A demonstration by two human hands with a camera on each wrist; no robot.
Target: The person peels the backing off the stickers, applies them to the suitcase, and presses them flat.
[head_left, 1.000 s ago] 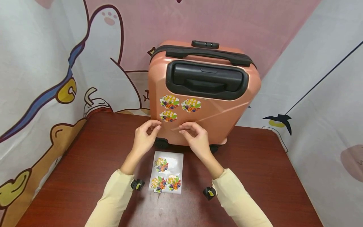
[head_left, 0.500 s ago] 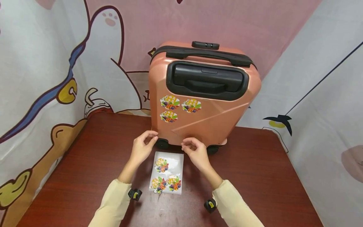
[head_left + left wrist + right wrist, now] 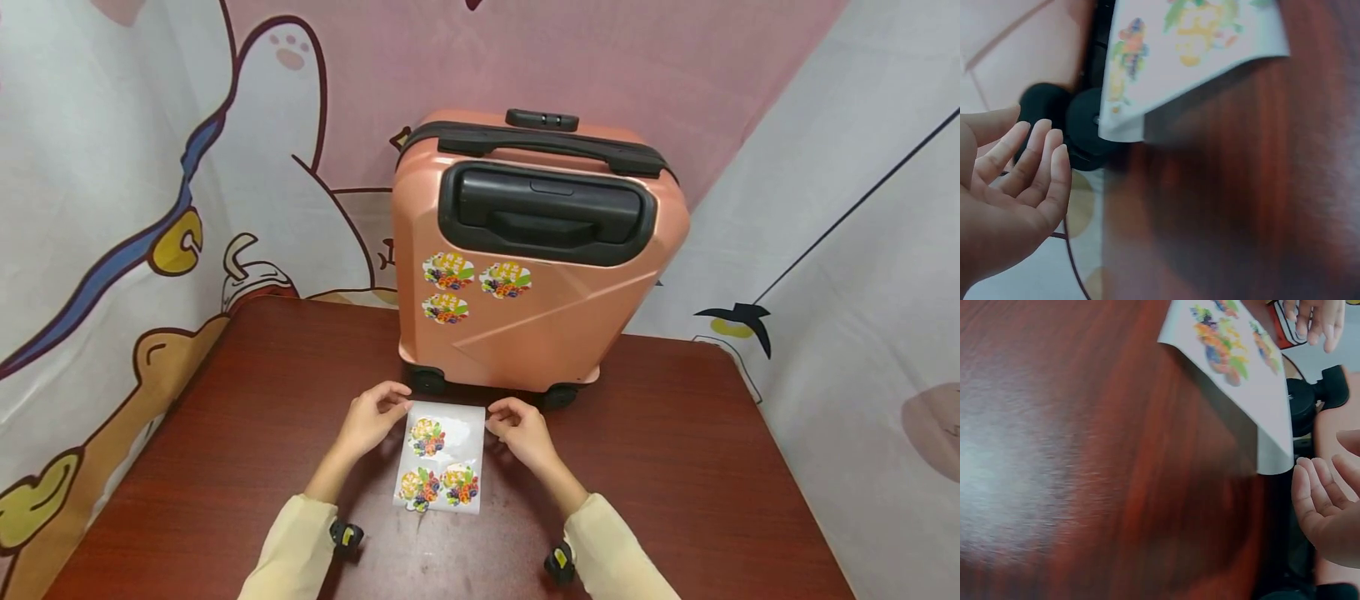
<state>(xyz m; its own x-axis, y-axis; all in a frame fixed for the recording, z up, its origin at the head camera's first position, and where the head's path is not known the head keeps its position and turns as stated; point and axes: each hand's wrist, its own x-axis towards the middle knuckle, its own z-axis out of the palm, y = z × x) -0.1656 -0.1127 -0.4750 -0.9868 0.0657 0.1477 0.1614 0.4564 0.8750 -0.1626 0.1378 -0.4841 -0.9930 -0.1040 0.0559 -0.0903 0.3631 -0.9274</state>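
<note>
A white sticker sheet [image 3: 462,433] lies on the table in front of the suitcase, bearing three fruit stickers; its corners lift off the wood in both wrist views. My left hand [image 3: 367,423] is at the sheet's upper left corner, fingers loosely bent. In the left wrist view that hand [image 3: 1019,181] shows nothing between thumb and fingers. By the upper right corner is my right hand [image 3: 527,435], relaxed. Its fingertips come close to the sheet's corner in the right wrist view, where the hand [image 3: 1329,515] holds nothing.
A pink hard-shell suitcase [image 3: 540,325] stands upright behind the sheet, three fruit stickers on its left side below the black handle recess [image 3: 547,212]. Its black wheels [image 3: 427,380] rest near the sheet's top edge. The reddish-brown table [image 3: 675,467] meets a cartoon-printed cloth [image 3: 315,83] behind.
Both hands have come down from the suitcase's lower front to the sheet's two upper corners. Suitcase, its stickers and the sheet stay in place.
</note>
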